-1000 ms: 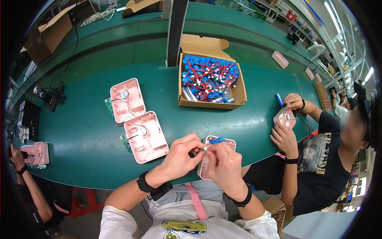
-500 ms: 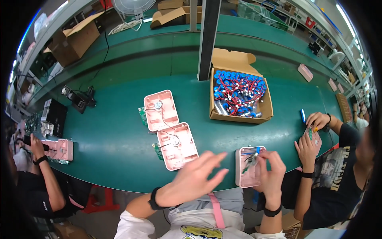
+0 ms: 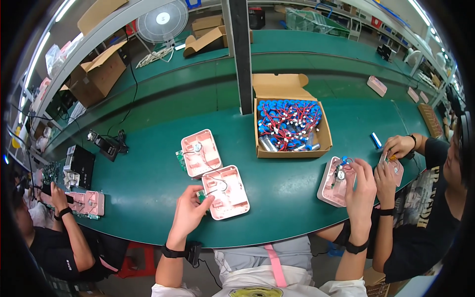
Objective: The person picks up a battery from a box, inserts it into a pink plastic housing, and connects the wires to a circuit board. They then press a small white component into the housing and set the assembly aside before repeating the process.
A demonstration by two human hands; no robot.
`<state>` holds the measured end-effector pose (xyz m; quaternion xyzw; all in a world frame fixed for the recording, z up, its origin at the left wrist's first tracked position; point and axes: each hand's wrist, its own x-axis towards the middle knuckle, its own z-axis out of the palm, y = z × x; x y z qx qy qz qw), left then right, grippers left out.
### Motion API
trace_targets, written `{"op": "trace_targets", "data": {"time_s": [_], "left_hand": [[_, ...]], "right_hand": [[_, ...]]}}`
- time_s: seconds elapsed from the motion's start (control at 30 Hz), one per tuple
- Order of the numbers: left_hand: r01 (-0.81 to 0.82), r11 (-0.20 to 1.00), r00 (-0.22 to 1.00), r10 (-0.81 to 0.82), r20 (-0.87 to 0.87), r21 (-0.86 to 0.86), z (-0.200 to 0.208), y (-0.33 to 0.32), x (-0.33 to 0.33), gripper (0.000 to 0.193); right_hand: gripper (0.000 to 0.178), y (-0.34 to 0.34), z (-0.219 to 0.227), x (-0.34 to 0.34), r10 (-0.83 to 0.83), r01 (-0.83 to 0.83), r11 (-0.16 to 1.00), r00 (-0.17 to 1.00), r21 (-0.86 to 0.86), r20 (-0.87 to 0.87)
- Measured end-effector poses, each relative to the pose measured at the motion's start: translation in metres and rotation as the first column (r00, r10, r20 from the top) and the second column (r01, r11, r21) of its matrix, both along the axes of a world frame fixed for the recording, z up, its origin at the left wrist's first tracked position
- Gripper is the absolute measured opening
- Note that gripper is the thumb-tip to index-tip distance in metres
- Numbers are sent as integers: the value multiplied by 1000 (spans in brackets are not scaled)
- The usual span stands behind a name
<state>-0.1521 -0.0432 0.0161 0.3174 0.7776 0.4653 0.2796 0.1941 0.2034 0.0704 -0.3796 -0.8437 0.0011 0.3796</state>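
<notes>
My left hand (image 3: 188,214) pinches a small green circuit board (image 3: 201,196) between thumb and fingers. The board sits beside the left edge of an open pink plastic housing (image 3: 235,202), with a dark wire running inside. A second pink housing (image 3: 208,157) lies just behind, holding a round silver speaker (image 3: 197,147), with another green board (image 3: 181,159) at its left. My right hand (image 3: 361,195) is closed over the right wall of a third pink housing (image 3: 328,190). Inside that one show a speaker (image 3: 341,174) and a blue-ended part with red wires; the hand hides its right side.
A cardboard box (image 3: 292,153) of blue batteries with red wires stands behind. To the right a co-worker's hands (image 3: 386,180) handle a pink part near a blue battery (image 3: 376,140). Another co-worker's hand (image 3: 59,198) works at left. A metal post (image 3: 242,59) rises behind the table.
My left hand has come down and left to the circuit board and taken hold of it. The right hand has moved right and away, and its pink housing now lies farther that way too.
</notes>
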Motion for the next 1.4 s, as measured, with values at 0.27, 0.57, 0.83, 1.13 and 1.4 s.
{"op": "trace_targets", "data": {"time_s": [0.27, 0.57, 0.83, 1.13, 1.4], "left_hand": [[275, 961, 961, -276, -32, -30, 14, 35, 51, 34], [542, 839, 840, -543, 5, -49, 6, 86, 70, 33], [586, 804, 777, -593, 213, 100, -8, 98, 61, 32], [601, 797, 768, -598, 229, 64, -2, 94, 61, 28], [552, 825, 791, -564, 238, 121, -14, 95, 60, 22]], "right_hand": [[22, -78, -13, -72, 403, -431, 811, 902, -395, -157], [16, -66, -34, -78, 374, -436, 767, 900, -471, -223], [17, -62, -21, -59, 54, -700, 297, 691, -649, -721], [19, -56, -10, -57, -54, -794, 138, 591, -592, -805], [18, -59, -8, -56, -22, -765, 140, 632, -628, -775]]}}
